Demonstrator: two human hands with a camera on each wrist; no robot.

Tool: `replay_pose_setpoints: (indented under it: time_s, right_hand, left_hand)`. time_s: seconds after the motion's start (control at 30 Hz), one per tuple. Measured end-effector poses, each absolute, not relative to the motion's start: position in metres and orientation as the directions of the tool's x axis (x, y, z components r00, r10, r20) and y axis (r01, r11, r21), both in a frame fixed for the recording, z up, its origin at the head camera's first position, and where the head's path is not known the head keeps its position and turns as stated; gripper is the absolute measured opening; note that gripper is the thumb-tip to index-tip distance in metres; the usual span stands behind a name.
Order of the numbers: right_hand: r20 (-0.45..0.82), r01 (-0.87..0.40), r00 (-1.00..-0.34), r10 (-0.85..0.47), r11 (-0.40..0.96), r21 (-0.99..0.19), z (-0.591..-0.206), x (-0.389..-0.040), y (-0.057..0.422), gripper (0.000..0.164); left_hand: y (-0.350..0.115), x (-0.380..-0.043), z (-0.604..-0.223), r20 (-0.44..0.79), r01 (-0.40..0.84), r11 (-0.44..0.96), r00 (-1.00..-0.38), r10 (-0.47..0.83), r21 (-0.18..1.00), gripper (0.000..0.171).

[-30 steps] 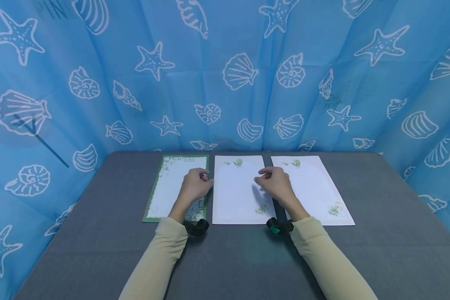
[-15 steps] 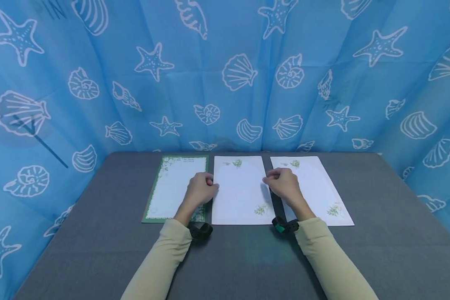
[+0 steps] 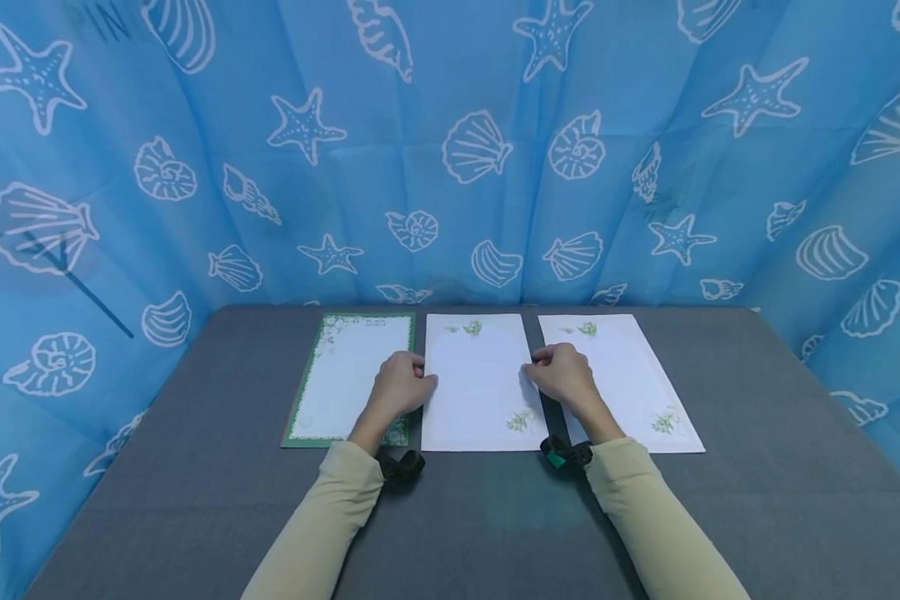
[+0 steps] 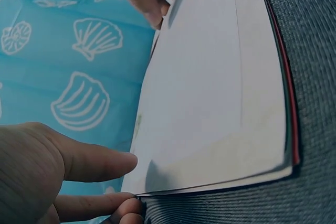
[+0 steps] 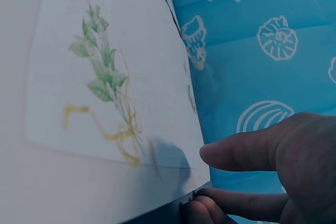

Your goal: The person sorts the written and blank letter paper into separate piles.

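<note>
A white sheet of paper with green leaf prints (image 3: pixel 480 392) lies in the middle of the grey table; green and red layers show under its edge (image 4: pixel 291 124) in the left wrist view. My left hand (image 3: pixel 399 385) is at its left side, thumb over the paper's margin. In the left wrist view a gap shows between thumb (image 4: pixel 105 165) and forefinger, the fingers low by the edge. At the right side, my right hand (image 3: pixel 566 379) mirrors this: its thumb (image 5: pixel 239 150) is apart from the forefinger, which sits by the sheet's lower edge.
A green-bordered sheet (image 3: pixel 345 375) lies on the left, partly covered by my left hand and forearm. Another white leaf-print sheet (image 3: pixel 637 383) lies on the right, under my right hand. A blue shell-and-starfish curtain (image 3: pixel 450 192) hangs behind the grey table (image 3: pixel 480 517).
My left hand has moved slightly right and nearer to me; my right hand has shifted right, then slightly back left and lower. Both have come to the middle sheet's side edges. The sheets stay put.
</note>
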State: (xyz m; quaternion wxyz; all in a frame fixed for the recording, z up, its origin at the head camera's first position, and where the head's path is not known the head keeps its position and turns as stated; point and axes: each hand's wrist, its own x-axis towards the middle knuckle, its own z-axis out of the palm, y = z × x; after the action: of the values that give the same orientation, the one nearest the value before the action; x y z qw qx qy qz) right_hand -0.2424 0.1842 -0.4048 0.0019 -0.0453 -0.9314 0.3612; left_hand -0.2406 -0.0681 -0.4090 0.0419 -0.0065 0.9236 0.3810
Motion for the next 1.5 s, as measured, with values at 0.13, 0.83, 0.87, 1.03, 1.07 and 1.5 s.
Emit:
replay_pose_setpoints:
  time_s: [0.13,0.83,0.87,1.03,1.07,1.5]
  right_hand:
    - [-0.022,0.073,-0.997,0.079,0.738,-0.671,-0.405,-0.242,0.184,0.037]
    - [-0.002,0.067,-0.995,0.097,0.674,-0.736,-0.402,-0.244,0.183,0.030]
    - [-0.003,0.066,-0.995,0.097,0.657,-0.751,-0.402,-0.244,0.183,0.030]
    - [-0.011,0.064,-0.995,0.095,0.575,-0.815,-0.402,-0.245,0.184,0.028]
    - [-0.012,0.062,-0.996,0.092,0.566,-0.822,-0.401,-0.245,0.184,0.028]
    - [-0.035,0.085,-0.994,0.108,0.510,-0.856,-0.389,-0.243,0.194,0.029]
  left_hand:
    - [-0.068,-0.240,-0.409,-0.071,-0.031,0.711,-0.997,0.027,0.703,0.041]
    - [-0.067,-0.239,-0.409,0.042,0.048,0.687,-0.999,0.025,0.725,0.035]
    - [-0.067,-0.239,-0.409,0.053,0.055,0.681,-0.998,0.024,0.731,0.034]
    - [-0.066,-0.239,-0.410,0.081,0.077,0.631,-0.996,0.022,0.772,0.031]
    - [-0.066,-0.239,-0.410,0.083,0.078,0.622,-0.996,0.021,0.779,0.031]
    - [-0.064,-0.238,-0.406,0.092,0.085,0.525,-0.996,0.013,0.847,0.034]
